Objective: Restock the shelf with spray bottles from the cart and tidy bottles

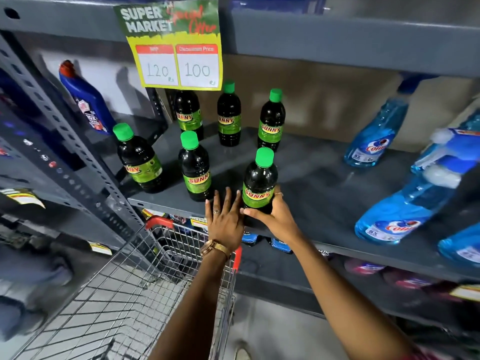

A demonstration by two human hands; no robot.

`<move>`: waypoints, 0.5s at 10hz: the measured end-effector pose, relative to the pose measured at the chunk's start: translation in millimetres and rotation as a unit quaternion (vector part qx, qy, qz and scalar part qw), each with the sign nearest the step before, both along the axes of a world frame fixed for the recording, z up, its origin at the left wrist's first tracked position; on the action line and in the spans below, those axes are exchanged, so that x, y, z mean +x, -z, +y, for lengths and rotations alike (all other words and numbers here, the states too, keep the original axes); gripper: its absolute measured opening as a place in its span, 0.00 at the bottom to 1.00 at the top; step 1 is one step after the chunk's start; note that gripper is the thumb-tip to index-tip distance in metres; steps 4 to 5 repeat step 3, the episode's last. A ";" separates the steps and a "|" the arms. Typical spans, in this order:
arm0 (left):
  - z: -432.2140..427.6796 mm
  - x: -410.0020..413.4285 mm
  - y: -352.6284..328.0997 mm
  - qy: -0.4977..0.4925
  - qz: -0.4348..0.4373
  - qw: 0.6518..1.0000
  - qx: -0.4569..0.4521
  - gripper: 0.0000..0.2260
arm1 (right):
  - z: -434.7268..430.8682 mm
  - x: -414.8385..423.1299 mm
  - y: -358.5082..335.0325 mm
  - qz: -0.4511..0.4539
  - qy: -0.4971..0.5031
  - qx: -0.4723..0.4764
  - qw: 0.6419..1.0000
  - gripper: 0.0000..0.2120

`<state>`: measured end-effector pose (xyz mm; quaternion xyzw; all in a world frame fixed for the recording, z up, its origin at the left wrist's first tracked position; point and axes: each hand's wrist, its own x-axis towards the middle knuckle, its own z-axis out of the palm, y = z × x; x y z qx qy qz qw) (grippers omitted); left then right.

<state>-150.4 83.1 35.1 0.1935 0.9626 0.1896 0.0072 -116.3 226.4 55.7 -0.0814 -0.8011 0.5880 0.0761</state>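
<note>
Several dark bottles with green caps and green "Sunny" labels stand on the grey shelf (324, 178). My right hand (270, 216) grips the base of the front bottle (259, 183), which stands upright near the shelf's front edge. My left hand (224, 219) is flat with fingers spread, touching the shelf edge just left of that bottle and below another Sunny bottle (194, 170). Blue spray bottles (374, 136) with "Colin" labels stand on the right part of the same shelf, one large one (400, 211) nearest the camera.
A wire cart (117, 294) with red handle ends sits below my arms, its basket showing no bottles. A yellow-green price sign (176, 45) hangs from the shelf above. A blue toilet-cleaner bottle (85, 100) leans at the far left. Lower shelves hold more products.
</note>
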 end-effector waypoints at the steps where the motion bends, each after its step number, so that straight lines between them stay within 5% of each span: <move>1: 0.0 -1.2 -1.4 -0.002 -0.008 1.000 0.001 0.28 | -4.9 2.0 -7.0 -0.004 0.009 0.004 1.000 0.37; 2: -0.5 -0.4 -0.1 0.005 0.007 1.000 0.012 0.27 | -8.6 7.8 -4.7 0.014 0.043 -0.021 0.999 0.49; 5: -9.6 6.6 -0.4 0.022 0.018 0.999 0.034 0.30 | -15.7 32.6 -4.4 0.006 0.042 -0.070 0.997 0.51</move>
